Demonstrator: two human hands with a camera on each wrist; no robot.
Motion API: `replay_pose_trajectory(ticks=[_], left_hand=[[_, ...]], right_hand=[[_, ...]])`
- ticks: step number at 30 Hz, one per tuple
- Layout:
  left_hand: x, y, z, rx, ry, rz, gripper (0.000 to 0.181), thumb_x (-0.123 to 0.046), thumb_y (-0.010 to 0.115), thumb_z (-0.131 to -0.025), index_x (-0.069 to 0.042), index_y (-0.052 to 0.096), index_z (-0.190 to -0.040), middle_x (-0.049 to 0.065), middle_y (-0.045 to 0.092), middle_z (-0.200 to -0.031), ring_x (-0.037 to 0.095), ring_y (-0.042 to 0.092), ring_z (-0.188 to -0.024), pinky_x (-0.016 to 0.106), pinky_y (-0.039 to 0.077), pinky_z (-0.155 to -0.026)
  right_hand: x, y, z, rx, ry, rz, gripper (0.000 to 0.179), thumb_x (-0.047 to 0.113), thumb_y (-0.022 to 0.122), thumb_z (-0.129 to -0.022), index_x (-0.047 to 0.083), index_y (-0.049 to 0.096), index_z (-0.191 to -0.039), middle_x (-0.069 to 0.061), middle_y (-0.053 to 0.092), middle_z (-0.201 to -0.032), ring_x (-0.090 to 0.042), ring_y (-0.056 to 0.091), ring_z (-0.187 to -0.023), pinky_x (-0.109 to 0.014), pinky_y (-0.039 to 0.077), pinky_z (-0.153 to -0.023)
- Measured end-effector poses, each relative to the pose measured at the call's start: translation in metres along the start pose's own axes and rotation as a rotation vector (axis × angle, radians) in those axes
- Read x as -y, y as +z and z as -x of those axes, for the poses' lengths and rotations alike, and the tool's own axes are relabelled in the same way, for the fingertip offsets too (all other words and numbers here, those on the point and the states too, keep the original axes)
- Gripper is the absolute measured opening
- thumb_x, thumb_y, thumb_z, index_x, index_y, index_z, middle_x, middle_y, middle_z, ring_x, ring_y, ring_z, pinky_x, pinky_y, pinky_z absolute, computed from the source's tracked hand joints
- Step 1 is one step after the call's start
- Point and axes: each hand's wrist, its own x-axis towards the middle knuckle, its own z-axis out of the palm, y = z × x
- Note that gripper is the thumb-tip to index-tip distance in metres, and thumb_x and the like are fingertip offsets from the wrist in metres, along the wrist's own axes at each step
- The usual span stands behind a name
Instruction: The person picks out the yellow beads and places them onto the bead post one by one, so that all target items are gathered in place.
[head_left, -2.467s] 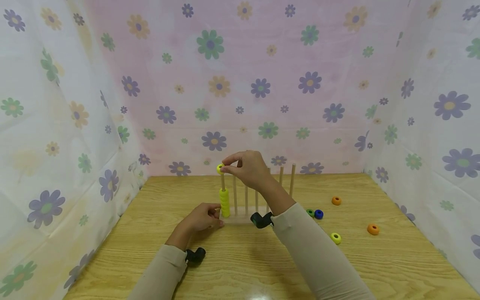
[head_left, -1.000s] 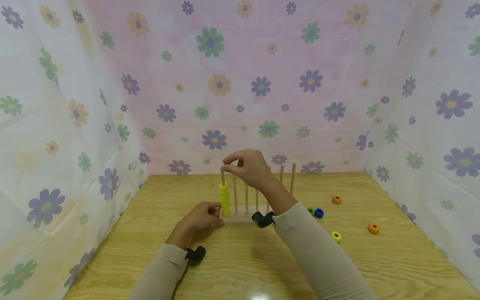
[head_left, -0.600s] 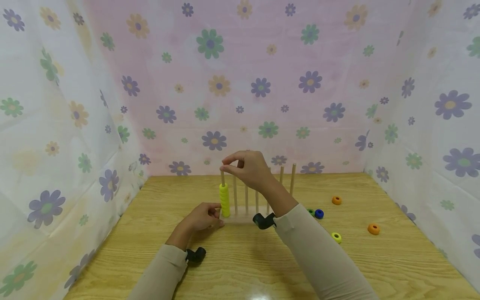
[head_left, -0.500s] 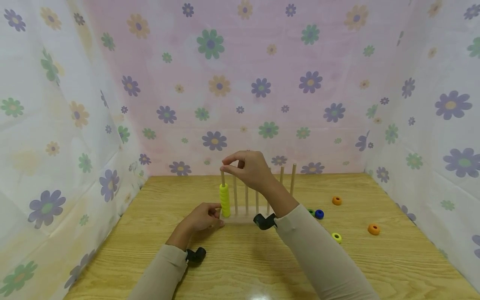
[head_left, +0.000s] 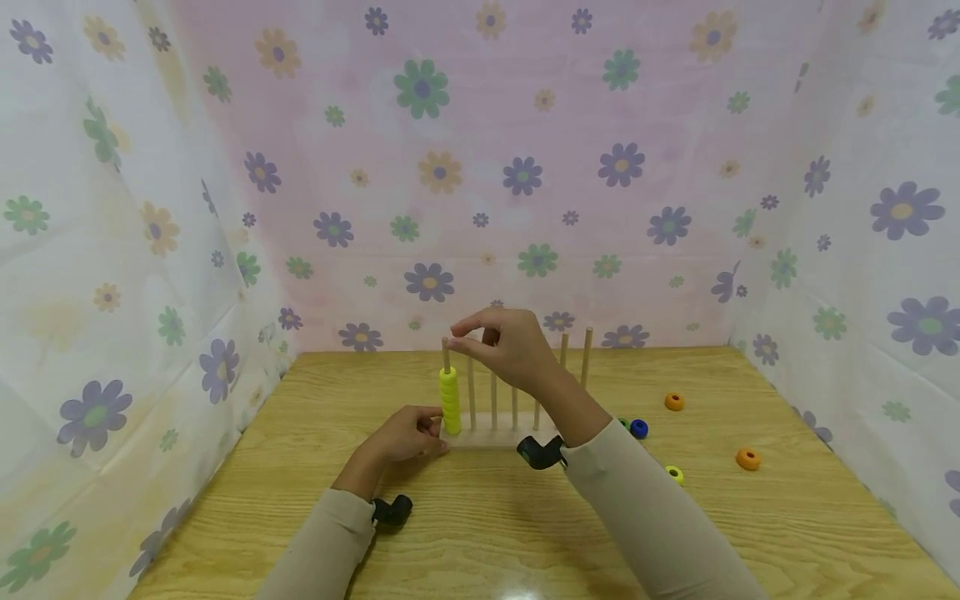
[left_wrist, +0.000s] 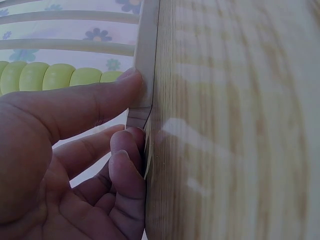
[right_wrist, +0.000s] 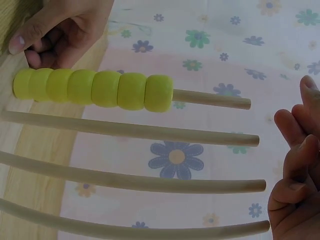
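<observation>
A wooden peg stand [head_left: 491,437] with several upright dowels stands on the table. Yellow beads [head_left: 449,402] are stacked on its leftmost dowel [right_wrist: 215,98], whose bare tip sticks out above them. My left hand [head_left: 405,433] grips the left end of the stand's base [left_wrist: 145,60], thumb on the front face, other fingers curled at the end. My right hand [head_left: 510,348] hovers just right of that dowel's tip, thumb and forefinger apart with nothing between them. In the right wrist view, the right hand [right_wrist: 300,170] is loosely curled beyond the dowel ends.
To the right lie two orange beads [head_left: 674,402], a blue bead [head_left: 639,428], a green bead [head_left: 624,424] partly behind the right sleeve, and a yellow bead [head_left: 675,474]. Flowered cloth [head_left: 480,167] walls the table at back and sides.
A yellow bead, pinched at the dowel's top earlier, has dropped onto the stack. My right hand has let go and drawn slightly right and down. The left hand has stayed put.
</observation>
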Motion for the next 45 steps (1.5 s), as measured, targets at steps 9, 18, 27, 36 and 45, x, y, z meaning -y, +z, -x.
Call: replay_pose_trajectory(ticks=[9,18,27,36,45], left_hand=[[0.000,0.000,-0.001,0.000,0.011,-0.002,0.068,-0.014,0.083,-0.089,-0.004,0.055,-0.150,0.008,0.063,-0.096,0.019,0.056,-0.078,0.031,0.050,-0.064],[0.000,-0.001,-0.001,-0.007,0.002,-0.009,0.069,-0.015,0.084,-0.088,-0.004,0.055,-0.150,0.006,0.063,-0.096,0.019,0.056,-0.081,0.030,0.049,-0.066],[-0.001,-0.001,0.000,-0.001,0.008,-0.016,0.070,-0.015,0.083,-0.089,-0.003,0.053,-0.151,0.007,0.064,-0.098,0.019,0.056,-0.080,0.030,0.050,-0.065],[-0.001,0.001,0.001,-0.001,0.002,0.005,0.073,-0.014,0.083,-0.089,0.000,0.050,-0.152,0.008,0.063,-0.101,0.019,0.056,-0.084,0.031,0.050,-0.067],[-0.002,0.001,0.002,-0.009,-0.020,0.006,0.073,-0.015,0.083,-0.089,-0.001,0.050,-0.152,0.007,0.064,-0.102,0.020,0.056,-0.085,0.030,0.049,-0.068]], right_hand=[[0.001,-0.009,0.014,-0.015,-0.026,-0.029,0.017,0.031,0.079,-0.094,0.020,0.083,-0.106,0.008,0.077,-0.096,-0.010,0.046,-0.052,-0.026,0.040,-0.050],[-0.007,-0.017,0.030,-0.001,-0.040,-0.015,0.017,0.027,0.079,-0.094,0.017,0.082,-0.108,0.007,0.075,-0.093,-0.007,0.046,-0.054,-0.026,0.041,-0.050],[-0.011,-0.028,0.044,-0.013,-0.053,0.002,0.017,0.027,0.081,-0.092,0.022,0.082,-0.108,0.006,0.077,-0.096,-0.006,0.048,-0.055,-0.026,0.041,-0.050],[-0.019,-0.041,0.063,0.004,-0.001,0.026,0.019,0.030,0.081,-0.092,0.025,0.081,-0.110,0.016,0.067,-0.078,-0.006,0.046,-0.053,-0.026,0.041,-0.050],[-0.029,-0.045,0.083,0.005,0.011,-0.010,0.016,0.026,0.081,-0.092,0.026,0.081,-0.108,0.012,0.071,-0.084,-0.006,0.045,-0.052,-0.025,0.041,-0.049]])
